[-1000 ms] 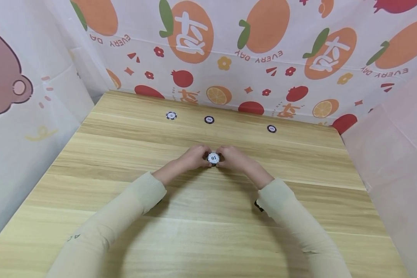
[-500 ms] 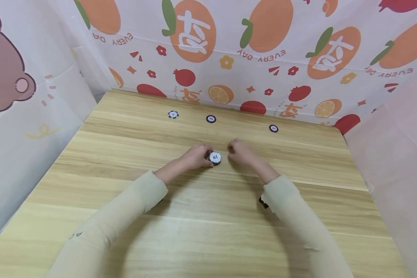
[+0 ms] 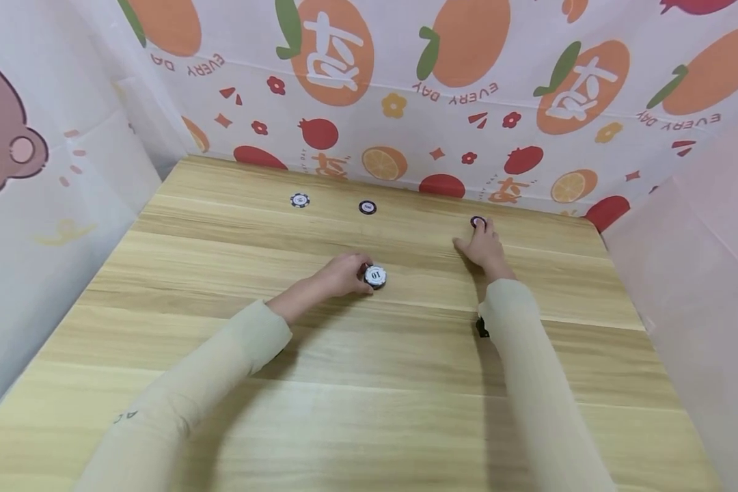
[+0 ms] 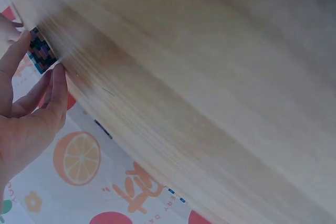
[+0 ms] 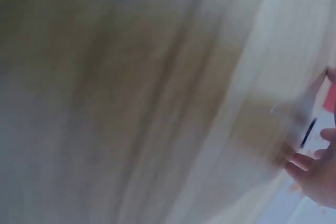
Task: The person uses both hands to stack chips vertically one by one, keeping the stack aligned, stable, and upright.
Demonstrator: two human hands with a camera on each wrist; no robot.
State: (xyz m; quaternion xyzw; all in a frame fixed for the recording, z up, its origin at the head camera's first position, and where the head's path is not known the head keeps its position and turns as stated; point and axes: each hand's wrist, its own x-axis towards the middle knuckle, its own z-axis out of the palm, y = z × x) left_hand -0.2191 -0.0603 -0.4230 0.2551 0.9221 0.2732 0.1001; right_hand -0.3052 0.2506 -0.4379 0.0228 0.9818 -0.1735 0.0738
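My left hand (image 3: 343, 275) holds the left side of a stack of poker chips (image 3: 375, 276) on the table, with a white chip marked 10 on top. In the left wrist view the stack (image 4: 42, 52) shows patterned edges between thumb and fingers. Reaching forward, my right hand (image 3: 484, 247) has its fingertips at a dark poker chip (image 3: 476, 221) lying at the back right, and partly covers it. Its thumb is spread away from the fingers. The right wrist view catches that chip edge-on as a thin dark line (image 5: 308, 133) near the fingers.
Toward the back of the wooden table (image 3: 344, 424) lie a white-and-dark poker chip (image 3: 300, 200) and a dark one (image 3: 367, 207). A fruit-print curtain (image 3: 406, 102) hangs behind the table's far edge, with pale curtains on both sides.
My right hand has let go of the stack and moved right and forward to the far-right chip. My left hand stays at the stack.
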